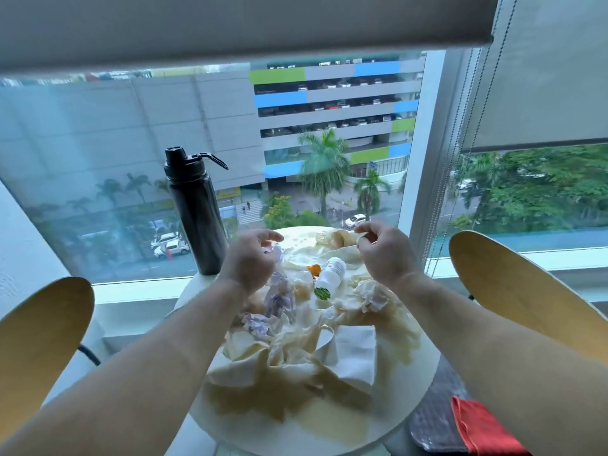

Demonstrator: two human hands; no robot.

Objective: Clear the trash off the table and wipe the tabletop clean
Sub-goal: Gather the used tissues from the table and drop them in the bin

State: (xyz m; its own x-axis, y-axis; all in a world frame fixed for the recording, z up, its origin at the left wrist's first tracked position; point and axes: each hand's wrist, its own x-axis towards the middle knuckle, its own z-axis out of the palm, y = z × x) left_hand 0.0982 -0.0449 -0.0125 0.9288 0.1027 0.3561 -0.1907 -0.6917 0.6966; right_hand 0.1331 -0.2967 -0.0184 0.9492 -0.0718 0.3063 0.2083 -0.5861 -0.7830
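the right hand (383,250) pinched the far edge of the plastic bag (335,248); the left hand (251,258) curled loosely beside it, grip unclear. best lift both edges evenly, keeping the crumpled paper (279,297) and small bottle (330,274) below inside.

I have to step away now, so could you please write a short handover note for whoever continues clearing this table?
Left hand: over the far left of the pile, fingers curled; a hold cannot be confirmed.
Right hand: pinching the far edge of a cream wrapper.
On the round table: crumpled papers, a white napkin, a small white bottle lying on its side, brown spill stains. Black water bottle stands at the far left edge. Red cloth lies off the table, lower right.
Done: nothing visibly cleared.
Left: remove trash, wipe tabletop.
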